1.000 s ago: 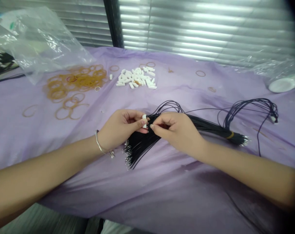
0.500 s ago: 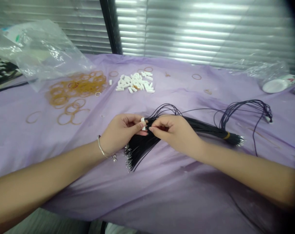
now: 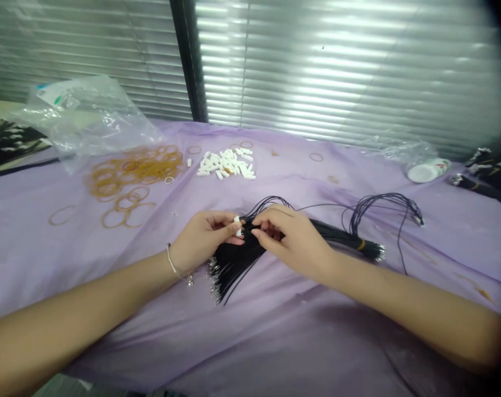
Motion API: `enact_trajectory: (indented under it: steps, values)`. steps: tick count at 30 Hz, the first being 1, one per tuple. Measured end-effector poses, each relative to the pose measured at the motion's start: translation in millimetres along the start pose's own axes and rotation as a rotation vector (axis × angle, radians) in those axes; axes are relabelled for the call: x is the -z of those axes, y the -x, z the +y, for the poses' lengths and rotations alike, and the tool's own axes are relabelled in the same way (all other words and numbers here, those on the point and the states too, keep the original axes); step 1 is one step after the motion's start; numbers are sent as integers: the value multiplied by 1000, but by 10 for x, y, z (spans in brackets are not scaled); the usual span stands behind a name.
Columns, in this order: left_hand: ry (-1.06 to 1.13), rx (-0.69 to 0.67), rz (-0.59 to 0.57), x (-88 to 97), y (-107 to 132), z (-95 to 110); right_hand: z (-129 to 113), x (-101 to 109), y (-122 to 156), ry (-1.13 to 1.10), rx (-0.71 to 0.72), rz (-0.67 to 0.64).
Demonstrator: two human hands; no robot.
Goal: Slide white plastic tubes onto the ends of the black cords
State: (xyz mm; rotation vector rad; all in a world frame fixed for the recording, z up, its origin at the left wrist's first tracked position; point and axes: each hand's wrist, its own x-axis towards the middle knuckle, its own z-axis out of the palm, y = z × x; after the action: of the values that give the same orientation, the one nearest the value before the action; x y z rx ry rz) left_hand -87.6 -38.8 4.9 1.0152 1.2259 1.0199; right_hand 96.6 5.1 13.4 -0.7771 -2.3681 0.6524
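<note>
- Two hands work over black cords [image 3: 236,267] lying mid-table on the table [image 3: 275,342].
- Left hand [image 3: 204,234]: fingers [image 3: 229,225] pinch a white connector [image 3: 237,226] steadily.
- Right hand [image 3: 292,242]: fingers [image 3: 261,227] nearly closed at the cords, hold unclear.
- Rubber bands [image 3: 130,171], loose connectors [image 3: 225,164] lie far left.

View tilted up, purple tablecloth [image 3: 300,342] lower

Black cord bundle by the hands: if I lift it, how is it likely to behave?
The cords look thin and floppy: the loose loops at the far end droop and curl, so they will probably sag and may tangle. The yellow band seems to gather them only at one spot, so the fanned ends will likely splay.
</note>
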Motion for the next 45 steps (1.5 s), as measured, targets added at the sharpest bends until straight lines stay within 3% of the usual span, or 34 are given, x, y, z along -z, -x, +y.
enact_trajectory:
  steps: [4, 10, 15, 23, 34, 45]
  values:
    - [-9, 10, -12, 8, 6, 18, 4, 69, 2, 47, 211, 57]
    - [10, 18, -7, 1, 9, 17, 66, 31, -3, 171, 267, 17]
    - [36, 20, 2, 8, -7, 17, 99, 45, -8, 341, 437, -20]
    - [47, 33, -7, 13, -7, -3, 115, 41, -14, 362, 384, 2]
    - [37, 28, -26, 23, -12, -4, 133, 50, -13, 606, 556, 3]
    - [28, 24, -12, 10, -12, 6, 155, 26, -23, 641, 556, 36]
